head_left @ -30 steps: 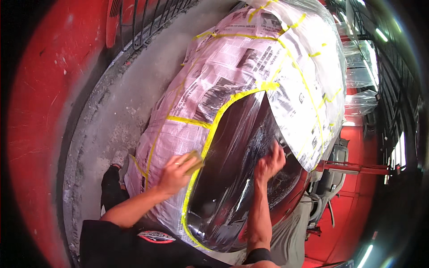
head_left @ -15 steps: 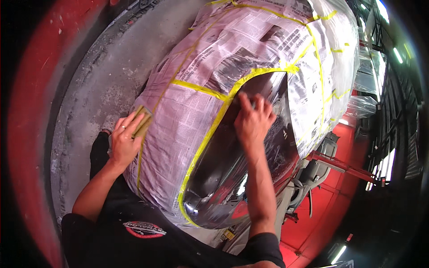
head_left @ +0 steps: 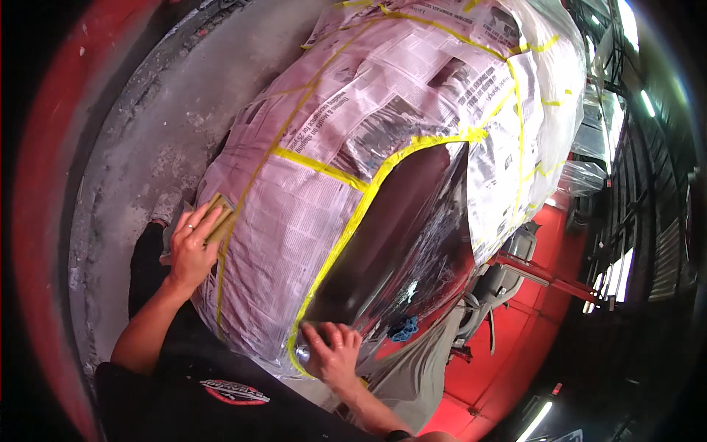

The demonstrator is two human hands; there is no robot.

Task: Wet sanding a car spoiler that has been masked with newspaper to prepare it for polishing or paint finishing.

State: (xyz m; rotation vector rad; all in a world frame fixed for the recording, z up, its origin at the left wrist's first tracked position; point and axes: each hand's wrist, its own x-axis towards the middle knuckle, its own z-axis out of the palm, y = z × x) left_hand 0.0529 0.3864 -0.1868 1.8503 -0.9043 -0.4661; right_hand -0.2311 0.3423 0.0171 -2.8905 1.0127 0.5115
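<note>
My left hand (head_left: 193, 247) is closed around a folded yellowish-tan sheet (head_left: 220, 219) that looks like sandpaper, beside the newspaper covering (head_left: 265, 250). My right hand (head_left: 337, 356) rests at the near end of a dark, glossy car panel (head_left: 368, 258), its fingers bent and pressed down. Whatever may lie under those fingers is hidden. Yellow masking tape (head_left: 335, 254) outlines the panel's left and far edges, holding the newspaper around it.
A crumpled blue cloth (head_left: 403, 328) lies at the panel's right edge, near a loose grey cover (head_left: 416, 368). Further right, a red metal bar (head_left: 537, 272) juts out above a red floor (head_left: 508, 335). Grey, dusty floor (head_left: 184, 103) runs along the left.
My right hand has swept from the panel's far part down to its near end. My left hand keeps the tan sheet and has shifted slightly left. The blue cloth now shows.
</note>
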